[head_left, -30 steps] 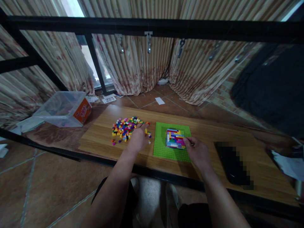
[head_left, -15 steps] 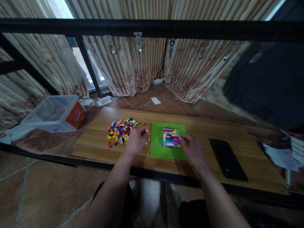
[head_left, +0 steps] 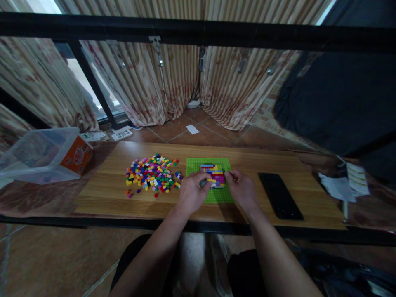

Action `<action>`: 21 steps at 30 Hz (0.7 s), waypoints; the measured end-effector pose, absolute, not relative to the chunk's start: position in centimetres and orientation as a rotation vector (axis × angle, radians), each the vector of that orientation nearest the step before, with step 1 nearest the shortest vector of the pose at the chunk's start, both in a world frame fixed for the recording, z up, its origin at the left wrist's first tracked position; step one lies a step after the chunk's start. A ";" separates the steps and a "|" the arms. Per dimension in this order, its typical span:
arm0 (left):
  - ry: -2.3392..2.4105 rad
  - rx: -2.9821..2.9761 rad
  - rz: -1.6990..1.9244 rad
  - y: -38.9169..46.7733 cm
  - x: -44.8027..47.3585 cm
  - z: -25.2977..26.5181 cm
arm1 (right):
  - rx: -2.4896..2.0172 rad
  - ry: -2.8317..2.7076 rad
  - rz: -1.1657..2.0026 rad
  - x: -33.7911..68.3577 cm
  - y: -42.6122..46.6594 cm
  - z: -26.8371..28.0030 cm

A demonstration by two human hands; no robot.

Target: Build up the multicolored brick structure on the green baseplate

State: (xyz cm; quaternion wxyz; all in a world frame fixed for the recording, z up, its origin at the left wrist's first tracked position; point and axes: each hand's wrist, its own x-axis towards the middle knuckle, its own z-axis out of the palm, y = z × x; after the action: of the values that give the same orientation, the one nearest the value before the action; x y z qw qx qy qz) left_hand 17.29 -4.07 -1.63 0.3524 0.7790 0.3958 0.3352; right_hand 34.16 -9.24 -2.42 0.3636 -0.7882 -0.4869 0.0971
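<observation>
A block of stacked multicoloured toy bricks [head_left: 219,178] stands on a green studded baseplate [head_left: 192,164]. My left hand [head_left: 192,192] is over the baseplate's left part, thumb and forefinger closed on a small yellow toy brick [head_left: 211,180] at the near left of the block. Part of the block is hidden behind these fingers. My right hand [head_left: 243,189] is at the block's right side, its fingertips pinched together close to the edge. Whatever they hold, if anything, is too small to make out.
Loose toy bricks [head_left: 151,173] lie in a heap left of the baseplate on the wooden board [head_left: 105,198]. A black phone [head_left: 280,196] lies to the right. Farther left stands a clear plastic box [head_left: 40,148] with an orange label. A dark metal bar [head_left: 185,24] crosses beyond.
My left hand has moved right, from the edge of the brick heap to the block on the baseplate, with a yellow toy brick. My right hand stays by the block's right side. The view has shifted.
</observation>
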 end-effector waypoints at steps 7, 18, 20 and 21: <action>1.135 2.079 1.020 -4.6 18.5 -2.5 | -2.013 -1.280 0.243 34.1 -9.2 -2.5; 1.263 2.175 1.049 -5.1 19.1 -4.2 | -2.016 -1.297 0.264 34.1 -9.2 -2.7; 1.256 2.179 1.067 -5.2 19.1 -4.2 | -2.003 -1.307 0.293 34.1 -9.2 -2.8; 1.247 2.180 1.081 -5.2 19.2 -4.2 | -1.994 -1.308 0.302 34.0 -9.2 -2.8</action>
State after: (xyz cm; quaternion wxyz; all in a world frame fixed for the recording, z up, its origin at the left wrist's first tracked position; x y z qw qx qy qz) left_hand 19.16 -5.22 -4.20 0.2021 0.7809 0.4467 0.3871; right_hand 34.02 -9.18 -2.84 0.3605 -0.7737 -0.5076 0.1172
